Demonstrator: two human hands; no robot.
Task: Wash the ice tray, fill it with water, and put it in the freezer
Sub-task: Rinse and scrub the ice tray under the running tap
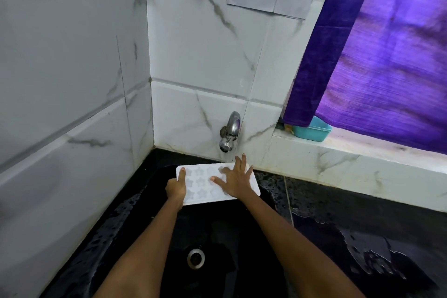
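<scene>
The white, rectangular, soft-looking ice tray (205, 185) with star-shaped moulds is lying over the far end of the glossy black sink (217, 237), just below the chrome wall tap (229, 132); a turquoise plastic tub (312, 131) is sitting on the marble sill behind a purple curtain (387, 55); the left hand (176, 189) is grasping the tray's left edge, thumb on top; the right hand (235, 178) is pressing flat on it, fingers spread.

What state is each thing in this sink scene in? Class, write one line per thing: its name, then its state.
ice tray: cavities up, held over the sink below the tap.
left hand: grips the tray's left end.
right hand: fingers spread flat on the tray.
tap: no clear stream visible.
sink: wet, drain uncovered.
curtain: hanging across the window.
</scene>
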